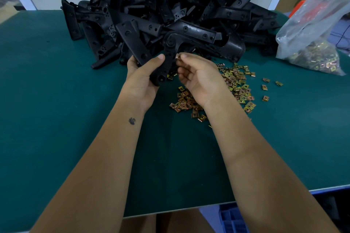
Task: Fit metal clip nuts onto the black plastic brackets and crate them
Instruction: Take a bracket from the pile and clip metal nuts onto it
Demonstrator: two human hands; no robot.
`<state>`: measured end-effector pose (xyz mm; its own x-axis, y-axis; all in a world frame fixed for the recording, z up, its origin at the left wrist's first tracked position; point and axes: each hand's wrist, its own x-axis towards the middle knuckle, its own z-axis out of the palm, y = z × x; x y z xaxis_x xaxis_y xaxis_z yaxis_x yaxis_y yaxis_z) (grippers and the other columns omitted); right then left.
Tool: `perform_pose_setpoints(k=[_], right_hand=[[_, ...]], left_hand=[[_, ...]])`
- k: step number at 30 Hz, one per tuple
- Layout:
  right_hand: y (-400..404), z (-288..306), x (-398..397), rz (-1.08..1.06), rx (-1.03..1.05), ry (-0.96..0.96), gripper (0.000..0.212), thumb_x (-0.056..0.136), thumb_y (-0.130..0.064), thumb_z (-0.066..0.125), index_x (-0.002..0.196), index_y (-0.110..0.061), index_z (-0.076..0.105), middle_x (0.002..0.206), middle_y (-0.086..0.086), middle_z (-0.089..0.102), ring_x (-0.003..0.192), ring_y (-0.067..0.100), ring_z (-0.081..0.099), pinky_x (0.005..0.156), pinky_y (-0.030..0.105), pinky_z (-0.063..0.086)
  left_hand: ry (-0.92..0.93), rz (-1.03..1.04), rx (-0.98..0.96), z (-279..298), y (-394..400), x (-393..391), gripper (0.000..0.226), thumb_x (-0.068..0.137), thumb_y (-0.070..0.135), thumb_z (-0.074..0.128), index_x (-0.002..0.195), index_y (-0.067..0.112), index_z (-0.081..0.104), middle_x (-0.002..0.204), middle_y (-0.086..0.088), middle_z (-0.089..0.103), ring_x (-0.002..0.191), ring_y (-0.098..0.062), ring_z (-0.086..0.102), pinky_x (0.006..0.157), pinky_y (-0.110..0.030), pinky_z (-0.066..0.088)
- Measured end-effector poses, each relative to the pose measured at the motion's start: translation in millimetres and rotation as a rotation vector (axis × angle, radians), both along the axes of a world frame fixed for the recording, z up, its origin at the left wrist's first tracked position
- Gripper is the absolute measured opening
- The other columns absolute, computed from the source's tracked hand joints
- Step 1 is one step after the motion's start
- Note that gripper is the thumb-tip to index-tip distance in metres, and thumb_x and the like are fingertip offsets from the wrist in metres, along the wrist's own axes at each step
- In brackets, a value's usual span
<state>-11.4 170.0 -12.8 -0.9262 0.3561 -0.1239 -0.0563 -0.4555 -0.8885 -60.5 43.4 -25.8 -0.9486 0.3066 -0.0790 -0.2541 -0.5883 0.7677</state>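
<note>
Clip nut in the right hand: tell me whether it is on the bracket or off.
Off. The right hand pinches the clip nut beside the bracket that the left hand grips.

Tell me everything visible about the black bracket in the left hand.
The bracket is a matte black moulded plastic arm, narrow and elongated, with round holes and a rounded lower end. It is held nearly upright above the green table, in front of the bracket pile. The left hand grips it, thumb across its front; the right hand pinches a metal clip nut against its upper edge.
</note>
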Motion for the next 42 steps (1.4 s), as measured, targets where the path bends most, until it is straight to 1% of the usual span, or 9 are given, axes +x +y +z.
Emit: perform_pose_setpoints(k=[4, 15, 19, 23, 27, 31, 34, 39, 42], right_hand=[[-0.4, -0.1, 0.3, 0.003, 0.027, -0.004, 0.01, 0.092, -0.005, 0.062, 0.09, -0.009, 0.071, 0.073, 0.0, 0.069, 0.062, 0.008, 0.061, 0.059, 0.02, 0.051], [-3.2, 0.4, 0.3, 0.032, 0.064, 0.009, 0.01, 0.09, -0.004, 0.064, 0.088, -0.011, 0.072, 0.072, -0.002, 0.07, 0.064, 0.008, 0.062, 0.063, 0.021, 0.052], [-2.5, 0.5, 0.6, 0.031, 0.016, 0.031, 0.011, 0.088, 0.0, 0.065, 0.087, -0.009, 0.071, 0.071, -0.003, 0.07, 0.063, 0.007, 0.062, 0.063, 0.02, 0.053], [-2.7, 0.4, 0.3, 0.019, -0.034, 0.038, 0.011, 0.087, 0.002, 0.065, 0.088, -0.008, 0.07, 0.071, -0.002, 0.071, 0.062, 0.007, 0.062, 0.062, 0.02, 0.053], [-3.0, -0.2, -0.4, -0.009, -0.064, 0.051, 0.017, 0.087, 0.005, 0.065, 0.096, -0.009, 0.067, 0.074, -0.001, 0.071, 0.063, 0.007, 0.063, 0.064, 0.02, 0.053], [-1.0, -0.8, 0.2, -0.054, -0.011, 0.069, 0.024, 0.084, 0.007, 0.066, 0.1, -0.011, 0.064, 0.076, 0.002, 0.071, 0.062, 0.007, 0.061, 0.061, 0.019, 0.051], [-0.3, -0.9, 1.2, -0.069, 0.014, 0.059, 0.025, 0.083, 0.008, 0.067, 0.099, -0.011, 0.063, 0.075, 0.002, 0.071, 0.06, 0.007, 0.06, 0.06, 0.019, 0.051], [1.8, -0.3, 2.0, -0.057, -0.007, 0.058, 0.026, 0.082, 0.008, 0.067, 0.099, -0.011, 0.063, 0.08, 0.005, 0.069, 0.06, 0.007, 0.06, 0.059, 0.02, 0.05], [0.2, -1.0, 1.5, -0.044, 0.007, 0.063, 0.025, 0.082, 0.008, 0.067, 0.097, -0.012, 0.062, 0.077, 0.001, 0.07, 0.059, 0.005, 0.058, 0.058, 0.019, 0.048]], left_hand=[[0.026, 0.005, -0.023, 0.2, -1.0, -0.5, 0.063, 0.089, 0.001, 0.067, 0.143, 0.015, 0.038, 0.131, -0.007, 0.063, 0.1, -0.015, 0.07, 0.073, -0.025, 0.055], [0.066, 0.017, -0.082, -2.7, -0.1, -1.2, 0.062, 0.087, 0.0, 0.069, 0.138, 0.017, 0.04, 0.122, -0.006, 0.066, 0.104, -0.018, 0.069, 0.079, -0.029, 0.057], [0.095, 0.018, -0.114, -3.8, 0.3, -2.0, 0.063, 0.087, 0.001, 0.07, 0.139, 0.017, 0.039, 0.115, -0.001, 0.069, 0.105, -0.017, 0.069, 0.084, -0.031, 0.057], [0.104, 0.002, -0.159, -5.3, 0.1, -1.9, 0.057, 0.087, 0.007, 0.073, 0.131, 0.024, 0.042, 0.102, 0.009, 0.072, 0.093, -0.009, 0.071, 0.067, -0.028, 0.056], [0.103, -0.02, -0.197, -5.9, -0.4, -1.2, 0.056, 0.086, 0.014, 0.075, 0.129, 0.027, 0.042, 0.113, 0.009, 0.069, 0.093, -0.007, 0.071, 0.065, -0.029, 0.055], [0.166, -0.047, -0.276, -5.5, -1.8, 0.1, 0.051, 0.088, 0.016, 0.073, 0.123, 0.032, 0.04, 0.1, 0.018, 0.072, 0.089, -0.002, 0.071, 0.062, -0.026, 0.054], [0.173, -0.063, -0.287, -4.7, -2.3, 1.1, 0.049, 0.089, 0.015, 0.072, 0.122, 0.031, 0.038, 0.111, 0.011, 0.067, 0.092, -0.005, 0.07, 0.064, -0.026, 0.054], [0.195, -0.095, -0.287, -3.5, -2.7, 2.3, 0.047, 0.09, 0.016, 0.072, 0.118, 0.032, 0.038, 0.119, 0.007, 0.064, 0.102, -0.011, 0.068, 0.073, -0.032, 0.056], [0.223, -0.099, -0.315, -4.1, -0.9, 4.2, 0.051, 0.089, 0.015, 0.073, 0.121, 0.031, 0.036, 0.122, 0.004, 0.064, 0.105, -0.014, 0.068, 0.069, -0.029, 0.056]])
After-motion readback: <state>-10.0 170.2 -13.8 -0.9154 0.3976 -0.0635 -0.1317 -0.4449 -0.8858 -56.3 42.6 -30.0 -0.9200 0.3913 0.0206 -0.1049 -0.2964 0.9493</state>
